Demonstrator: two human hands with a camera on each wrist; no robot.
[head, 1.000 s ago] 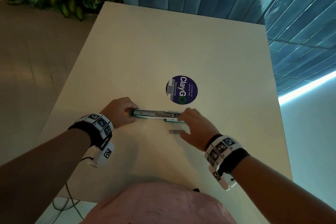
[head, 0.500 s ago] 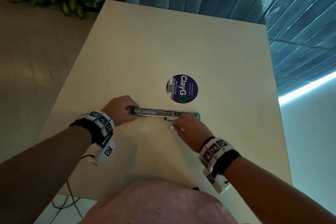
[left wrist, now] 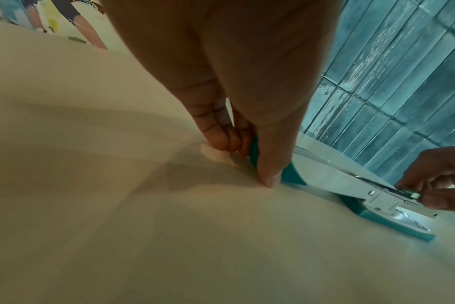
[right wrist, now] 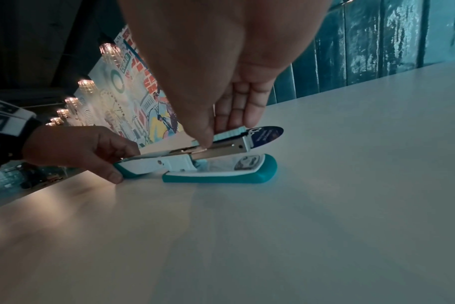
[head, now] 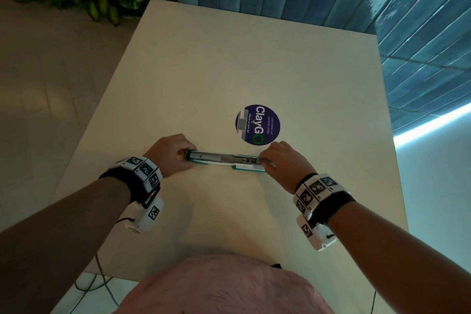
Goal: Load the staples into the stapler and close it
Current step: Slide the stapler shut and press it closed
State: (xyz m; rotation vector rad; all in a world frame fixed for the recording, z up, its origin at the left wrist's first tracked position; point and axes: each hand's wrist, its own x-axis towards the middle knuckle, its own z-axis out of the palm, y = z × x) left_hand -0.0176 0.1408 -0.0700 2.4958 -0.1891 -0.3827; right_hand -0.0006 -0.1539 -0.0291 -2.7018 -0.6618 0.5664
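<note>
Staples [right wrist: 230, 133] sat in the right hand [head: 285, 163] — a short pale strip pinched between its thumb and fingers, right over the metal tray of the stapler [head: 224, 159]. Half a second earlier that hand had been nearer the person, on the near side of the stapler, and a second earlier a small grey strip lay on the table [head: 229, 71] by its fingers. That strip was gone from the table, so the hand had most likely picked it up and carried it to the far end of the tray. The loading step seemed to be just starting; the strip did not look pushed down into the tray yet, and the closing was still to come.

The left hand [head: 170, 155] had not moved. Its fingers and thumb were curled round the teal back end of the stapler, holding it down. The stapler lay flat on the table between the two hands, swung wide open, with its teal base [right wrist: 221, 176] under the right hand's end.

Just past the right hand was a round dark blue sticker [head: 258, 125]. It read "ClayGO", with smaller lines "Let's keep our pantries clean" and "Clean as you go". No brand could be read on the stapler.
</note>
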